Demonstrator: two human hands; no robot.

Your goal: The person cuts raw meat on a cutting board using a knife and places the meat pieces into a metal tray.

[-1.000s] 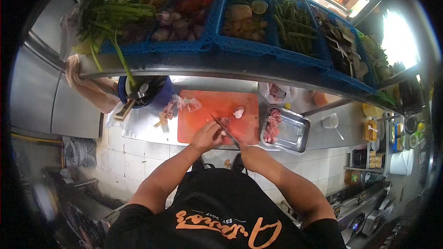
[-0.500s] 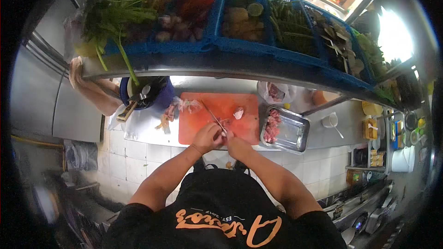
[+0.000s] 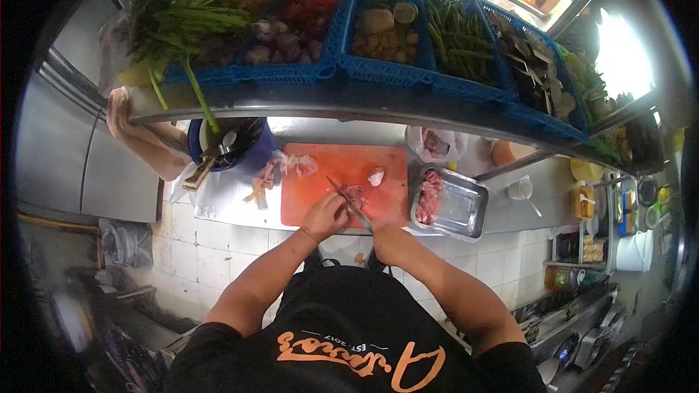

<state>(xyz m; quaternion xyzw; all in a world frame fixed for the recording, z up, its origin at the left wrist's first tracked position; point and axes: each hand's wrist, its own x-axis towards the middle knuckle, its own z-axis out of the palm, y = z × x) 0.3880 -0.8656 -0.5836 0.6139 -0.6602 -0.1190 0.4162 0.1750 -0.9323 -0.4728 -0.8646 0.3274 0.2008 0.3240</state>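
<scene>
While the knife (image 3: 355, 211) was held in the closed right hand (image 3: 386, 243) at five o'clock on the red cutting board (image 3: 306, 167), its tip was pointed toward eleven. The fingers of the left hand (image 3: 325, 215) were curled near the blade; whether the meat piece (image 3: 355, 193) was pinched by them cannot be told. That piece was set near the board's centre, and the metal tray (image 3: 463, 207) was placed at three o'clock.

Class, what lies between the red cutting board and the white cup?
The head view shows a metal tray, meat pieces at its left side, between the board and the cup.
</scene>
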